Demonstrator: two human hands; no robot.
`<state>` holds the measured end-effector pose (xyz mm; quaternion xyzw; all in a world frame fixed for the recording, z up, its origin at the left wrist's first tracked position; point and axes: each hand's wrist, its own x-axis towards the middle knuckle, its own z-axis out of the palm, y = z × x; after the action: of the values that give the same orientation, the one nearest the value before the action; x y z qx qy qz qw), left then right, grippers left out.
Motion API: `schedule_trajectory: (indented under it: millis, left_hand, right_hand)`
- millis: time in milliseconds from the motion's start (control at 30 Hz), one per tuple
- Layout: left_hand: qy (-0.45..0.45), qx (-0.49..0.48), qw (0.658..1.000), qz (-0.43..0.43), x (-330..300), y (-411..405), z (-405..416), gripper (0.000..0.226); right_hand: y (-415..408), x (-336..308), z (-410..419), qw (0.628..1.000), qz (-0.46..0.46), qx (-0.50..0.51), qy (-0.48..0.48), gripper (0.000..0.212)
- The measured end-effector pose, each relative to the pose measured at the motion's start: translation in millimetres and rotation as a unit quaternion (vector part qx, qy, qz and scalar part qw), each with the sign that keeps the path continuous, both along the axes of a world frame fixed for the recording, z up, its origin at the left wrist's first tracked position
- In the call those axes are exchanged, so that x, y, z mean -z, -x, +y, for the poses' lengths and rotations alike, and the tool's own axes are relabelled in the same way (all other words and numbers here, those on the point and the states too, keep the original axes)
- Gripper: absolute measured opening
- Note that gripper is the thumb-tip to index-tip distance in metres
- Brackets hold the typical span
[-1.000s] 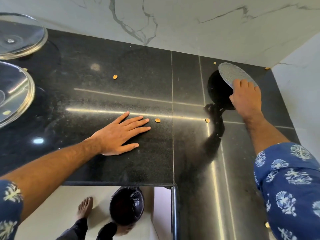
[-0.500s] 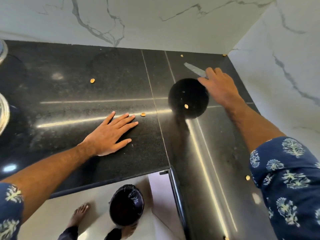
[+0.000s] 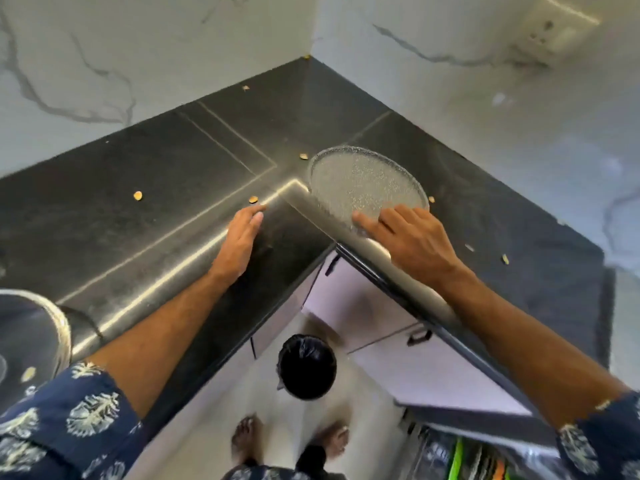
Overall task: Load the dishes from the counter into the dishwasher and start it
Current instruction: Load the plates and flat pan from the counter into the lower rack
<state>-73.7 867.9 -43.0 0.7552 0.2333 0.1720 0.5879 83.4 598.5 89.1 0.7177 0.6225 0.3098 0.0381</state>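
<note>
Now my left hand [image 3: 239, 244] stays flat on the black counter [image 3: 145, 188], fingers straight, holding nothing. Over to the right, my right hand [image 3: 412, 240] has pulled the speckled glass plate [image 3: 363, 187] up from the back corner, fingers pinching its near rim, tilted above the counter's inner corner.

Home kitchen: stone counter [image 3: 145, 188], cabinets [image 3: 381, 306].

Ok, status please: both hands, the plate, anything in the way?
Right hand grips textured glass plate, lifted above counter corner. Left hand flat on black counter. Bin on floor below; path looks clear.
</note>
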Motion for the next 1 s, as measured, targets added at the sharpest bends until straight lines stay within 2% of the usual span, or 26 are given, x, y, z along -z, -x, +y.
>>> schedule_trajectory:
  millis: [33,100,167,267,400,467,500,533,567,600,633,667,700,733,767,800,833,900,1000]
  left_hand:
    - [0.088,0.023,0.995,-0.028,-14,-5,-15,0.054]
    - [0.266,0.098,0.957,-0.052,-38,-18,-46,0.063]
    - [0.348,0.187,0.918,-0.026,-63,-29,-85,0.063]
    - [0.293,0.307,0.905,0.036,-86,-38,-150,0.052]
    - [0.241,0.422,0.871,0.069,-82,-26,-259,0.041]
    - [0.214,0.454,0.861,0.077,-73,-10,-311,0.044]
    - [0.198,0.463,0.86,0.084,-67,0,-335,0.048]
    - [0.185,0.474,0.856,0.095,-59,12,-363,0.053]
    - [0.168,0.482,0.853,0.108,-50,24,-389,0.058]
    - [0.148,0.489,0.851,0.119,-42,36,-409,0.064]
    - [0.114,0.506,0.845,0.128,-35,48,-438,0.068]
    - [0.081,0.528,0.835,0.129,-28,59,-465,0.067]
    - [0.045,0.556,0.82,0.128,-21,71,-495,0.059]
    - [0.013,0.581,0.803,0.129,-16,81,-521,0.048]
    - [-0.012,0.604,0.786,0.129,-12,90,-543,0.04]
    - [-0.032,0.631,0.764,0.132,-5,100,-568,0.037]
    - [-0.046,0.656,0.742,0.133,2,108,-590,0.035]
    - [-0.062,0.681,0.714,0.15,10,121,-628,0.031]
    - [-0.084,0.688,0.695,0.192,25,131,-670,0.035]
  right_hand:
    - [18,0,-23,1.0,-0.005,0.006,-0.003,0.035]
    - [52,1,-65,1.0,-0.008,0.005,-0.007,0.039]
    - [84,2,-113,1.0,-0.01,0.028,0.004,0.047]
    - [129,7,-181,0.996,-0.011,0.071,0.043,0.049]
    - [196,18,-278,0.98,0.01,0.176,0.094,0.054]
    - [236,35,-331,0.958,0.067,0.273,0.06,0.052]
    - [257,46,-357,0.934,0.109,0.341,0.012,0.057]
    - [285,56,-385,0.894,0.153,0.418,-0.059,0.065]
    - [312,67,-411,0.837,0.194,0.486,-0.159,0.069]
    - [335,78,-430,0.76,0.239,0.534,-0.284,0.07]
    - [360,87,-452,0.655,0.297,0.552,-0.422,0.068]
    - [381,94,-472,0.532,0.373,0.526,-0.549,0.063]
    - [400,99,-491,0.391,0.446,0.465,-0.657,0.051]
    - [415,103,-507,0.246,0.502,0.404,-0.724,0.038]
    - [426,108,-518,0.137,0.546,0.351,-0.748,0.035]
    - [441,115,-531,0.082,0.582,0.323,-0.742,0.038]
    - [453,122,-543,0.063,0.607,0.308,-0.73,0.039]
    - [478,132,-564,0.061,0.632,0.303,-0.71,0.035]
    - [506,152,-592,0.034,0.645,0.324,-0.691,0.035]
